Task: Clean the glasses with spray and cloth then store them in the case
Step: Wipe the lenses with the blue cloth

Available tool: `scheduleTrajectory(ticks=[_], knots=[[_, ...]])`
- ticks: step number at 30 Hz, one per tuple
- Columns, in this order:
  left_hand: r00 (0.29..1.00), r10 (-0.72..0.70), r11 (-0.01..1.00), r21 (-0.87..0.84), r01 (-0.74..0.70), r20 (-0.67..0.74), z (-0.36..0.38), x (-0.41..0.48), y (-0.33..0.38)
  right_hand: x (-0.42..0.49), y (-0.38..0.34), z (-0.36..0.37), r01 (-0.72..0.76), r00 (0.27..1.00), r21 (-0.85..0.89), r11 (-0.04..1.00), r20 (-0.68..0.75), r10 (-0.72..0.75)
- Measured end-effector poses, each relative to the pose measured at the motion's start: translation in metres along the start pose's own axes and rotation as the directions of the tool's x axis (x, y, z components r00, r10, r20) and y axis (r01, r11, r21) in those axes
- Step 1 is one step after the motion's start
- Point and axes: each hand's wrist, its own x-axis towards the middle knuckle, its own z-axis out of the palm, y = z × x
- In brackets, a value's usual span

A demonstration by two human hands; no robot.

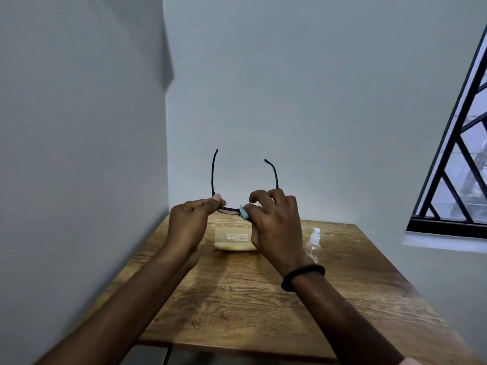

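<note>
The left hand pinches one end of the thin black-framed glasses between thumb and fingers, apparently to steady them, while the right hand closes on a small pale-blue cleaning cloth pressed around a lens — probably the wiping step. The glasses are held in the air above the wooden tabletop, front bar running left to right, both arms unfolded and pointing up and away from the person, which leaves the lenses free to rub. Below the hands lies the closed beige glasses case, and just right of it stands the small clear spray bottle with its white nozzle — both within easy reach.
</note>
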Motion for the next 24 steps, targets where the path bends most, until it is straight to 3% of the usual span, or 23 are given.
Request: scheduleTrajectory(ticks=[4,7,8,10,12,14,21,24], knots=[[0.998,0.041,0.996,0.073,-0.044,0.042,-0.001,-0.001,-0.004,0.005,0.007,-0.004,-0.001,0.999,-0.007,1.0,0.042,0.001],[0.968,0.246,0.927,0.281,-0.249,0.046,-0.003,0.002,-0.014,0.008,0.012,-0.007,-0.028,0.998,-0.003,1.0,0.061,0.028],[0.926,0.372,0.856,0.363,-0.367,0.058,-0.006,0.004,-0.019,0.009,0.014,-0.008,-0.042,0.997,0.002,0.999,0.07,0.042],[0.738,0.649,0.556,0.546,-0.627,0.185,-0.015,0.007,-0.03,0.009,0.017,-0.01,-0.067,0.994,0.019,0.998,0.091,0.065],[0.55,0.746,0.198,0.663,-0.722,0.376,-0.023,0.012,-0.041,0.008,0.019,-0.013,-0.072,0.99,0.033,0.997,0.122,0.067],[0.458,0.762,0.044,0.669,-0.742,0.458,-0.027,0.014,-0.048,0.006,0.019,-0.016,-0.063,0.987,0.06,0.996,0.154,0.053],[0.326,0.799,-0.091,0.638,-0.765,0.505,-0.034,0.021,-0.038,0.007,0.016,-0.022,-0.183,0.969,0.24,0.953,0.207,0.134],[0.322,0.781,-0.118,0.634,-0.765,0.535,-0.035,0.022,-0.03,0.006,0.016,-0.024,-0.263,0.955,0.358,0.896,0.229,0.188]])
